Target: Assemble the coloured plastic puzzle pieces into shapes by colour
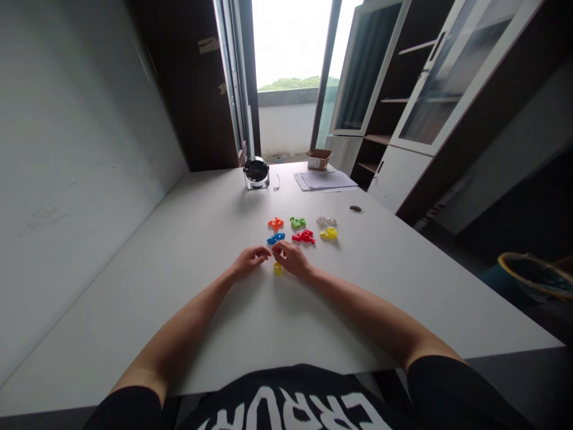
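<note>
My left hand (253, 261) rests low over the white table (215, 221), its fingers loosely bent and a little apart, with nothing visible in them. Close beside it, my right hand (292, 259) has its fingertips drawn together in a pinch. Whatever it may hold is too small or hidden. Just beyond the fingertips lies a pile of blue plastic pieces (276, 239), partly covered by the right hand. A single yellow piece (278, 269) sits on the tabletop just below and between the hands.
Further piles hold orange (276, 223), green (297, 222), clear (326, 220), red (304, 236) and yellow pieces (329, 233). Behind stand a round black-and-silver device (256, 172), papers (324, 180) and a small cardboard box (319, 160). A cable hole (356, 209) is at right.
</note>
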### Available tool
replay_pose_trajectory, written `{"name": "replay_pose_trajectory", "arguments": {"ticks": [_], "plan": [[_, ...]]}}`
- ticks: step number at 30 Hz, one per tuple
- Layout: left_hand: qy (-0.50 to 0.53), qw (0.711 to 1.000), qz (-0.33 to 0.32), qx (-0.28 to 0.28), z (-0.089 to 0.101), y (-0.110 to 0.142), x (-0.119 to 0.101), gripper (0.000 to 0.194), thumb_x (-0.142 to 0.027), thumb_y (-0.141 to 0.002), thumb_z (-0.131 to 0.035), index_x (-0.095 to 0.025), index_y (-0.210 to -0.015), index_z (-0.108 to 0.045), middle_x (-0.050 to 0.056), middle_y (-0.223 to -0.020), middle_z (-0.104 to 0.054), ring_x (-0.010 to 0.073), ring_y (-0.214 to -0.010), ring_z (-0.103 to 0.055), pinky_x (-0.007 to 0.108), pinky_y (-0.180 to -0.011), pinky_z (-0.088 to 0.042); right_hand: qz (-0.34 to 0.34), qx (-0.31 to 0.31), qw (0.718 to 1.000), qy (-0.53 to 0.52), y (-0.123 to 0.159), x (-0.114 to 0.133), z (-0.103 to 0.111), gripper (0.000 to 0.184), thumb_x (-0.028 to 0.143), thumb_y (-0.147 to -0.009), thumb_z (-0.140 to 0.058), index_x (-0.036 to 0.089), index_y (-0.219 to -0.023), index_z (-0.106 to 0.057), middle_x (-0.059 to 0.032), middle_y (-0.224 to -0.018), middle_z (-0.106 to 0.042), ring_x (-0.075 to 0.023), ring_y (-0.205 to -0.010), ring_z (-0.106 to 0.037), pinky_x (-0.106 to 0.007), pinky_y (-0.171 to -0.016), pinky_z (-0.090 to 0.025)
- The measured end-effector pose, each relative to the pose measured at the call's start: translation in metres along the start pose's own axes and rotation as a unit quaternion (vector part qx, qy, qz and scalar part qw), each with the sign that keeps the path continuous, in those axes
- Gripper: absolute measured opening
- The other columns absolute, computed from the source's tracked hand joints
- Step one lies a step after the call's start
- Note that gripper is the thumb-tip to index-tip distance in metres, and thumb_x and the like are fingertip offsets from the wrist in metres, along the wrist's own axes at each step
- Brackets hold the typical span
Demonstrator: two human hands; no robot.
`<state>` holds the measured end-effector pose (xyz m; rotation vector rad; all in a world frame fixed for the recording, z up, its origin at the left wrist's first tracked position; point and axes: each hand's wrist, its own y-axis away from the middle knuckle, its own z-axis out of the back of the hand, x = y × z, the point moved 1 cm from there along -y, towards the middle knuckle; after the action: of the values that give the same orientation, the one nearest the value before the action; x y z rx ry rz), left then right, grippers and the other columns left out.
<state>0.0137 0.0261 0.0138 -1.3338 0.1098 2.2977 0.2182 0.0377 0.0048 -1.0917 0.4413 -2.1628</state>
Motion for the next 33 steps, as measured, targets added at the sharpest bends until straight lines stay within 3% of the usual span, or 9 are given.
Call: {"name": "replay_pose_trajectory", "arguments": {"ticks": [3, 7, 11, 13, 16, 22, 29, 33], "plan": [[-0.075, 0.997, -0.003, -0.012, -0.006, 0.003, -0.008, 0.02, -0.033, -0.089, -0.055, -0.02, -0.096, -0.068, 0.002, -0.085, -0.068, 0.015, -0.077, -0.059, 0.025, -0.07, -0.044, -0.017, -0.016, 1.0, -0.006, 0.0, 0.0, 0.002, 0.009, 0.02, -0.088, -0.055, 0.019, -0.088, -0.064, -0.0009, -0.08, -0.065, -0.0122, -0.066, -0.054, -0.023, -0.064, -0.04], [-0.178, 0.984, -0.005, -0.005, -0.018, 0.008, -0.027, 0.02, -0.037, -0.085, -0.063, -0.021, -0.097, -0.067, 0.002, -0.087, -0.067, 0.016, -0.073, -0.057, 0.028, -0.071, -0.045, -0.068, -0.089, 0.993, -0.023, 0.0, 0.0, 0.008, 0.011, 0.023, -0.088, -0.052, 0.019, -0.086, -0.062, 0.0015, -0.07, -0.06, -0.0121, -0.061, -0.05, -0.024, -0.061, -0.039], [-0.21, 0.973, -0.077, 0.054, -0.028, 0.013, -0.043, 0.039, -0.037, -0.082, -0.068, -0.026, -0.119, -0.066, 0.006, -0.104, -0.066, 0.0226, -0.094, -0.059, 0.035, -0.088, -0.045, -0.107, -0.134, 0.983, -0.068, -0.001, 0.0, 0.011, 0.012, 0.022, -0.085, -0.05, 0.019, -0.087, -0.061, 0.0014, -0.068, -0.057, -0.0128, -0.059, -0.05, -0.024, -0.058, -0.04], [-0.203, 0.97, -0.104, 0.088, -0.03, 0.014, -0.045, 0.035, -0.033, -0.085, -0.066, -0.028, -0.119, -0.068, 0.007, -0.108, -0.065, 0.0244, -0.101, -0.057, 0.037, -0.093, -0.044, -0.111, -0.137, 0.982, -0.073, -0.002, 0.002, 0.012, 0.012, 0.023, -0.085, -0.05, 0.019, -0.087, -0.061, 0.0007, -0.069, -0.058, -0.0133, -0.06, -0.05, -0.024, -0.058, -0.041], [-0.197, 0.969, -0.113, 0.099, -0.029, 0.012, -0.041, 0.024, -0.032, -0.09, -0.06, -0.027, -0.109, -0.072, 0.008, -0.109, -0.065, 0.0243, -0.102, -0.056, 0.038, -0.096, -0.043, -0.109, -0.13, 0.983, -0.067, -0.003, 0.005, 0.013, 0.012, 0.024, -0.085, -0.05, 0.019, -0.085, -0.061, 0.0005, -0.068, -0.058, -0.0135, -0.06, -0.05, -0.025, -0.059, -0.041], [-0.214, 0.974, -0.071, 0.01, -0.015, 0.008, -0.024, 0.02, -0.036, -0.089, -0.062, -0.024, -0.101, -0.071, 0.008, -0.104, -0.064, 0.0244, -0.1, -0.054, 0.038, -0.094, -0.044, -0.106, -0.111, 0.986, -0.072, -0.003, -0.001, 0.01, 0.011, 0.022, -0.084, -0.051, 0.019, -0.085, -0.061, 0.0005, -0.071, -0.06, -0.0133, -0.062, -0.05, -0.025, -0.06, -0.041], [-0.233, 0.969, -0.078, -0.014, -0.007, 0.005, -0.009, 0.021, -0.032, -0.084, -0.068, -0.024, -0.102, -0.072, 0.007, -0.105, -0.065, 0.0236, -0.1, -0.056, 0.037, -0.096, -0.043, -0.068, 0.016, 0.997, -0.025, -0.001, -0.006, -0.001, 0.008, 0.022, -0.086, -0.058, 0.02, -0.086, -0.065, 0.0004, -0.08, -0.066, -0.012, -0.065, -0.054, -0.023, -0.063, -0.042], [-0.183, 0.982, -0.047, -0.027, -0.005, 0.002, -0.004, 0.024, -0.036, -0.088, -0.061, -0.024, -0.106, -0.073, 0.006, -0.096, -0.067, 0.0213, -0.092, -0.058, 0.032, -0.089, -0.045, -0.036, 0.035, 0.999, 0.004, -0.001, -0.001, -0.001, 0.012, 0.024, -0.089, -0.059, 0.021, -0.098, -0.066, -0.0019, -0.089, -0.068, -0.0125, -0.07, -0.057, -0.024, -0.066, -0.043]]}}
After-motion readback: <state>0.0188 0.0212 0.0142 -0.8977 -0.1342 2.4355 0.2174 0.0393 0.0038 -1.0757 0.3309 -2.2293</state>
